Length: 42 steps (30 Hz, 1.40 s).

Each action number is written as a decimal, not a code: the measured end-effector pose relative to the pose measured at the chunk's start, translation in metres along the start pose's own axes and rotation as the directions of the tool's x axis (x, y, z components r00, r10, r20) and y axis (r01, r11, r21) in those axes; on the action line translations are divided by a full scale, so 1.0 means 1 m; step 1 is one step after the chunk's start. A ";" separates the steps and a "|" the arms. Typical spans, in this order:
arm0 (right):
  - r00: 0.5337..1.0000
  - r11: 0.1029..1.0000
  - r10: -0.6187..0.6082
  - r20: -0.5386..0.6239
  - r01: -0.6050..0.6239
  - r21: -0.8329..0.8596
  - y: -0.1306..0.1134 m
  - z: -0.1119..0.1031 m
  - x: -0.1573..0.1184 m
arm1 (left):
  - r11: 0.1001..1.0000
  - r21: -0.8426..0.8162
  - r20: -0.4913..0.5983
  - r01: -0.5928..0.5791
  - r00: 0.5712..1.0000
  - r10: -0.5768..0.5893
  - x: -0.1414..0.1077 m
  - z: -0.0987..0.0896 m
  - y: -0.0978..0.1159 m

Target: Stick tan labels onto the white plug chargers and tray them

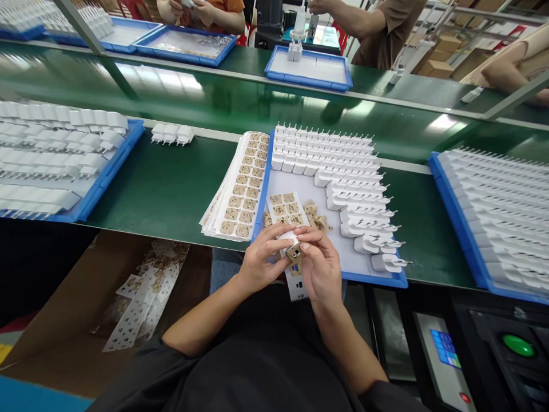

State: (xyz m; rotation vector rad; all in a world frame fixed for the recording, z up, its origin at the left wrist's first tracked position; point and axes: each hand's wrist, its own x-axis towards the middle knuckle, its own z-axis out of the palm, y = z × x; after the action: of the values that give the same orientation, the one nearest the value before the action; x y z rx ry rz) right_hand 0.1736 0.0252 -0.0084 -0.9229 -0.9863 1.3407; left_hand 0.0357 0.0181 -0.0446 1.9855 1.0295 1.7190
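Between my two hands is a white charger plug (294,247), its port end with a tan sticker on it turned toward me. My left hand (262,260) grips it from the left, and my right hand (321,266) presses at its right side with thumb and fingers. Under the hands lies a sticker sheet (283,207) with tan die-cut labels, partly hidden. Loose tan sticker pieces (316,217) are heaped beside it in the blue tray (265,189). Rows of white charger plugs (326,151) fill the tray's back and right, prongs showing.
A stack of sticker sheets (235,191) lies left of the tray. More trays of plugs stand at left (112,171) and right (457,212). A cardboard box (55,320) of scrap sheets sits below. Across the green bench (171,189), other people work beside blue trays (309,80).
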 end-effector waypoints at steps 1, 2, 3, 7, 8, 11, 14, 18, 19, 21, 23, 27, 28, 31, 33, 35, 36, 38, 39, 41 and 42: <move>1.000 1.000 0.008 0.014 -0.008 0.002 -0.001 -0.002 0.000 | 1.000 -0.012 -0.002 0.004 1.000 -0.004 0.000 0.000 0.000; 0.999 1.000 0.017 0.039 -0.017 -0.004 -0.001 -0.004 0.001 | 1.000 -0.027 -0.002 0.010 1.000 -0.010 0.000 0.000 0.000; 0.997 1.000 0.026 0.072 -0.025 -0.019 -0.002 -0.007 0.001 | 0.999 -0.046 0.000 0.020 1.000 -0.020 0.000 0.000 0.000; 0.984 0.987 -0.017 0.178 0.046 -0.156 -0.009 -0.016 0.003 | 0.991 -0.122 0.016 0.054 0.999 -0.052 0.000 -0.001 0.001; 0.981 0.971 -0.065 0.184 0.104 -0.214 -0.011 -0.017 0.004 | 0.989 -0.132 0.020 0.063 0.998 -0.061 0.000 -0.001 0.002; 0.927 0.828 -0.290 0.237 0.368 -0.423 -0.017 -0.021 0.004 | 0.978 -0.165 0.043 0.128 0.992 -0.122 -0.001 -0.002 0.002; 0.817 0.700 -0.424 0.390 0.569 -0.431 -0.020 -0.027 0.002 | 0.947 -0.219 0.080 0.234 0.972 -0.222 -0.004 -0.002 0.000; 0.905 0.797 -0.404 0.135 0.420 -0.434 -0.013 -0.043 0.007 | 0.910 -0.229 0.101 0.344 0.939 -0.330 -0.003 -0.004 0.004; 0.922 0.781 -0.385 0.043 0.350 -0.517 -0.010 -0.047 0.011 | 0.917 -0.209 0.083 0.339 0.941 -0.328 -0.002 -0.006 0.006; 0.922 0.642 -0.386 0.034 0.294 -0.708 -0.002 -0.055 0.023 | 0.949 -0.111 0.028 0.296 0.955 -0.294 0.004 -0.015 0.008; 0.894 0.447 -0.427 0.135 0.338 -0.828 0.006 -0.061 0.034 | 0.961 0.060 -0.021 0.269 0.963 -0.268 0.016 -0.030 0.003; 0.847 0.332 -0.487 0.216 0.408 -0.851 0.015 -0.067 0.044 | 0.807 0.494 -0.031 0.324 0.934 -0.356 0.057 -0.082 -0.041; 0.848 0.335 -0.480 0.224 0.413 -0.847 0.016 -0.068 0.044 | 0.709 0.621 -0.039 0.334 0.917 -0.398 0.072 -0.097 -0.059; 0.853 0.342 -0.460 0.249 0.428 -0.837 0.015 -0.069 0.043 | 0.395 0.843 -0.123 0.364 0.846 -0.519 0.119 -0.137 -0.114; 0.854 0.350 -0.444 0.272 0.445 -0.824 0.015 -0.069 0.043 | 0.334 0.865 -0.157 0.375 0.834 -0.529 0.147 -0.155 -0.146; 0.856 0.358 -0.428 0.289 0.454 -0.816 0.015 -0.071 0.043 | 0.300 0.877 -0.175 0.376 0.830 -0.530 0.170 -0.167 -0.170; 0.859 0.359 -0.419 0.295 0.455 -0.815 0.016 -0.071 0.043 | 0.288 0.880 -0.180 0.376 0.828 -0.531 0.178 -0.171 -0.179; 0.857 0.353 -0.416 0.304 0.461 -0.814 0.017 -0.073 0.043 | 0.277 0.883 -0.187 0.380 0.825 -0.534 0.188 -0.175 -0.194; 0.852 0.349 -0.421 0.310 0.468 -0.812 0.018 -0.074 0.043 | 0.276 0.881 -0.191 0.384 0.823 -0.534 0.190 -0.176 -0.199; 0.841 0.341 -0.432 0.326 0.487 -0.804 0.019 -0.075 0.043 | 0.276 0.876 -0.203 0.396 0.821 -0.534 0.191 -0.178 -0.207; 0.835 0.337 -0.437 0.335 0.498 -0.799 0.019 -0.075 0.043 | 0.277 0.872 -0.210 0.403 0.820 -0.532 0.190 -0.178 -0.210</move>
State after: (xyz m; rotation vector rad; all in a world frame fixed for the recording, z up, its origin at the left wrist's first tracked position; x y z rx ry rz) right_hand 0.2371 0.0705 -0.0495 -1.1851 -1.9028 0.2598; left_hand -0.1956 0.2566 -0.0050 1.8316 2.5674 0.6466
